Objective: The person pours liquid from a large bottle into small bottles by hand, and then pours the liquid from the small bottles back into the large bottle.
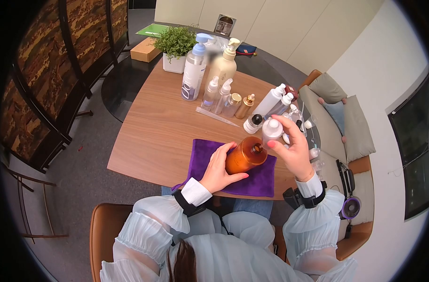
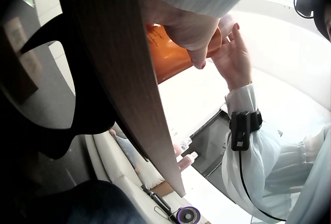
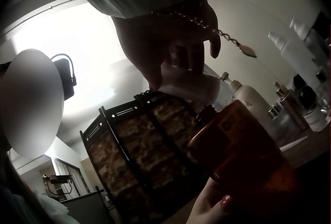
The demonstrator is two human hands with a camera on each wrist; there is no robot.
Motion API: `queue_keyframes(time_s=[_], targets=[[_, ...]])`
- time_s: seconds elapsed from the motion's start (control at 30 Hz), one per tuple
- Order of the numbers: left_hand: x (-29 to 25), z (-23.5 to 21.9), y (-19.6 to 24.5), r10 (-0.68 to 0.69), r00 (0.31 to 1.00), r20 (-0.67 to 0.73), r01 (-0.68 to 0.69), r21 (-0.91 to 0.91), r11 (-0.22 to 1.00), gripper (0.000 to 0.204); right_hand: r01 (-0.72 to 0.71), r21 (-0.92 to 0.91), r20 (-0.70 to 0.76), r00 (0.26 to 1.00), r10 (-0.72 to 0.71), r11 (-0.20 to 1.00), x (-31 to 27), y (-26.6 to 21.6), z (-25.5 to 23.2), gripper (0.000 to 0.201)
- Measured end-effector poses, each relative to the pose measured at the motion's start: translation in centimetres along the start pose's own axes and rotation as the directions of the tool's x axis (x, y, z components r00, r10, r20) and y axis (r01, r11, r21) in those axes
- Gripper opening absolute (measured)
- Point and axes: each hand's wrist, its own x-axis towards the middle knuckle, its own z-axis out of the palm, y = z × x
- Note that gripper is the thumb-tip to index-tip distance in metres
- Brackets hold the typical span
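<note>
One amber plastic bottle (image 1: 245,155), tilted and uncapped, sits at frame centre in the head view over a purple cloth (image 1: 202,155). The left hand (image 1: 219,168) wraps its lower body. Just upper right, the right hand (image 1: 296,152) pinches a small white bottle (image 1: 271,130) beside the amber neck, above the wooden table (image 1: 153,131).

A wooden desk (image 1: 153,136) stands on grey floor (image 1: 82,178). White walls (image 1: 365,51) meet behind its far corner. A brown sofa (image 1: 360,164) with grey cushions (image 1: 355,127) runs beside its right edge; a dark patterned screen (image 1: 40,70) stands left.
</note>
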Motion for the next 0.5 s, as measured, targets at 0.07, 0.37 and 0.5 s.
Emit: queue_keyframes(time_s=[0.07,0.37,0.5], targets=[[-0.01,0.04,-0.04,0.001,1.000,0.000,-0.001,-0.002,1.000,0.097,0.006,0.003,-0.005,1.000,-0.006,1.000,0.02,-0.09,0.00,0.053],[-0.01,0.06,-0.05,0.006,1.000,-0.018,-0.007,-0.014,1.000,0.096,0.031,-0.028,0.031,0.999,-0.031,0.999,0.19,-0.42,0.33,0.052],[-0.07,0.03,-0.05,-0.004,1.000,-0.006,0.003,-0.016,1.000,0.097,0.005,-0.004,-0.005,1.000,-0.005,1.000,-0.08,-0.20,-0.26,0.052]])
